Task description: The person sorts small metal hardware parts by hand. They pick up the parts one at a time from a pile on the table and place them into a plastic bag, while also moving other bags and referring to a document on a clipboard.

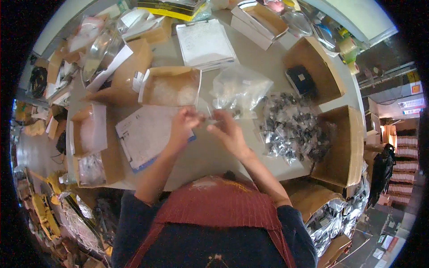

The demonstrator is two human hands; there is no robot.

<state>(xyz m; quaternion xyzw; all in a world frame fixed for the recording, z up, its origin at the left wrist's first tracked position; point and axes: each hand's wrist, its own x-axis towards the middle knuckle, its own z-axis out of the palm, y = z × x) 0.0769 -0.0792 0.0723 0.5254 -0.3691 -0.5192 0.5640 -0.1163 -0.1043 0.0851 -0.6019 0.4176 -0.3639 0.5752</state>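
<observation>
My left hand and my right hand are raised close together over the middle of the table. The fingers of both are curled inward and slightly blurred. Whatever small thing sits at the fingertips is too small and smeared to name. Just beyond my right hand lies a clear plastic bag with small contents. Near my left hand is a clipboard with white sheets and a blue edge. An open cardboard box holding clear plastic bags stands right behind it.
At right, a heap of small clear bags with dark parts spreads before a tipped cardboard box. A black item rests in another carton. Stacked papers lie at the back. Another cardboard box with plastic bags stands left.
</observation>
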